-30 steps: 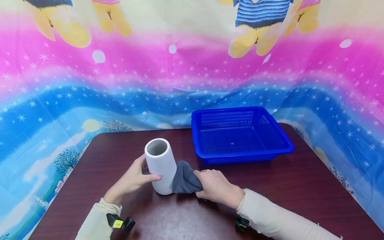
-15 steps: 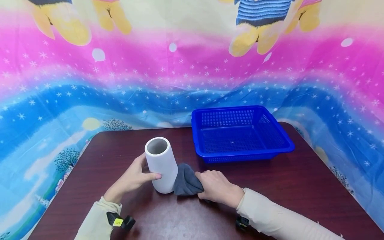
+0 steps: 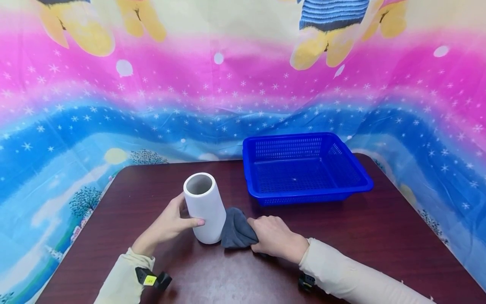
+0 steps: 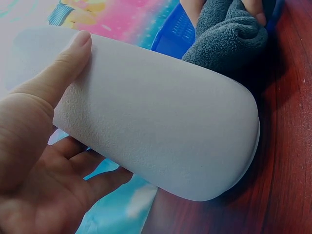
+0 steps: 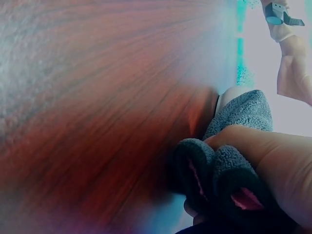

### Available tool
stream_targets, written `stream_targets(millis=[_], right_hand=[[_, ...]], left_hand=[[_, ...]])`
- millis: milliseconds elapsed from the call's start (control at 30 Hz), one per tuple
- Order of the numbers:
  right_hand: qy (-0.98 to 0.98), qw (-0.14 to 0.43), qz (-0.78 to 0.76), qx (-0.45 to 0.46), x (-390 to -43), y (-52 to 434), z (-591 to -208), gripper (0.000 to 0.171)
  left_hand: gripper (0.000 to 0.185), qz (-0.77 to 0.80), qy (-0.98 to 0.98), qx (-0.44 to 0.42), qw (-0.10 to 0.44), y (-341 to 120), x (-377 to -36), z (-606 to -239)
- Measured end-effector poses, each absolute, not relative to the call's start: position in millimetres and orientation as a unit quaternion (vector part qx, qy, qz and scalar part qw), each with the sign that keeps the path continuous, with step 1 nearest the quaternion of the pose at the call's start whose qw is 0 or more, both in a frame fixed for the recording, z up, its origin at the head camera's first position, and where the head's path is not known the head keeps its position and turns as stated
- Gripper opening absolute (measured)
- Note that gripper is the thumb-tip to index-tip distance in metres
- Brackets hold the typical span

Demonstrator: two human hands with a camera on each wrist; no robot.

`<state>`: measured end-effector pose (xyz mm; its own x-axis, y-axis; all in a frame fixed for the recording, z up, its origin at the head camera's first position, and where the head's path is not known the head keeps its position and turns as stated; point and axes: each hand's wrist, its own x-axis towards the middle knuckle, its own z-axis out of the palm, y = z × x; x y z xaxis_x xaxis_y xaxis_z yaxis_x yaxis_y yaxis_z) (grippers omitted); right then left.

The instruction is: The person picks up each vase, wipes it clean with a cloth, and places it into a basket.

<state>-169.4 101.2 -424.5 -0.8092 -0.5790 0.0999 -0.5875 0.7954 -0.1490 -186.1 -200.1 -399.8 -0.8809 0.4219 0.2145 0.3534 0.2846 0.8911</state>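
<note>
A white, hollow, vase-like vessel point(image 3: 206, 213) stands at the front middle of the table, its round mouth facing up. My left hand point(image 3: 167, 223) grips its left side, the thumb across the front and the other fingers behind. Bunched in my right hand point(image 3: 279, 237) is a dark grey cloth point(image 3: 236, 230), which sits against the vessel's lower right side. The left wrist view shows the cloth's point(image 4: 224, 41) fluffy pile beside the vessel's point(image 4: 165, 114) smooth wall. Folded edges of the cloth point(image 5: 243, 112) show pink inside in the right wrist view.
A blue plastic basket point(image 3: 309, 196) with slotted walls sits at the back right of the dark reddish-brown table point(image 3: 152, 185). Behind the table hangs a colourful printed curtain point(image 3: 182, 93). A black device point(image 3: 152, 278) is strapped to each wrist.
The cloth and my right hand have shifted slightly right and down along the vessel's side, baring a little more of its right edge. My left hand keeps its grip.
</note>
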Motion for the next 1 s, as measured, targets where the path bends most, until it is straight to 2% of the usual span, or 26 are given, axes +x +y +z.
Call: stream_targets(millis=[1000], right_hand=[[-0.949, 0.033, 0.113, 0.294, -164.8, 112.3, -412.8, 0.035]], left_hand=[[0.074, 0.554, 0.797, 0.238, 0.039, -199.5, -184.9, -399.4]])
